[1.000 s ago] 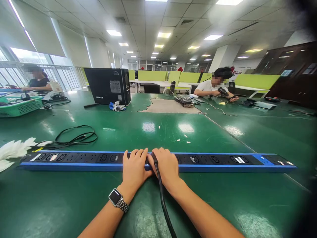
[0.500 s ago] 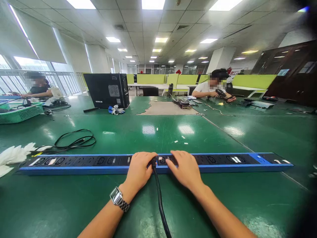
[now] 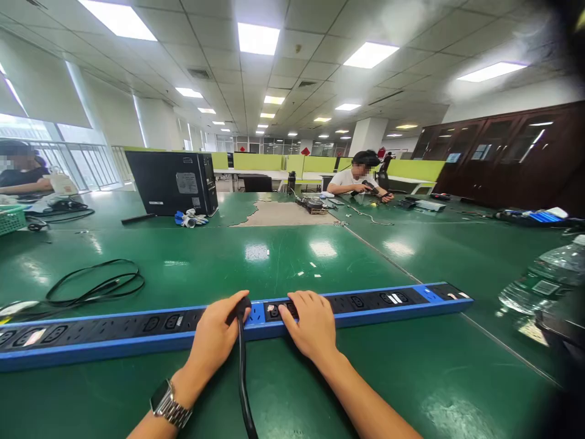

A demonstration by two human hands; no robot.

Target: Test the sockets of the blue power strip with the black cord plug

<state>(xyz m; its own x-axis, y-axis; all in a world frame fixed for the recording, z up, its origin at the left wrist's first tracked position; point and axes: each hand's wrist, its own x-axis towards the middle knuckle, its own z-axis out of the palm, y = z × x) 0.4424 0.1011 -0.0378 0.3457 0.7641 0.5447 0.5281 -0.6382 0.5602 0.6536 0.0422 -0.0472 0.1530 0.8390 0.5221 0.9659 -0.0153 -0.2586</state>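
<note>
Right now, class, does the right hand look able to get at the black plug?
Probably yes: a bare stretch of the power strip separates the right hand from the black plug, though the left hand is holding it, perhaps leaving little to grip.

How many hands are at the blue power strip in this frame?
2. The left hand holds the plug of a black cable at the power strip; the right hand rests on the strip, right of the plug. No other hand shows there.
</note>
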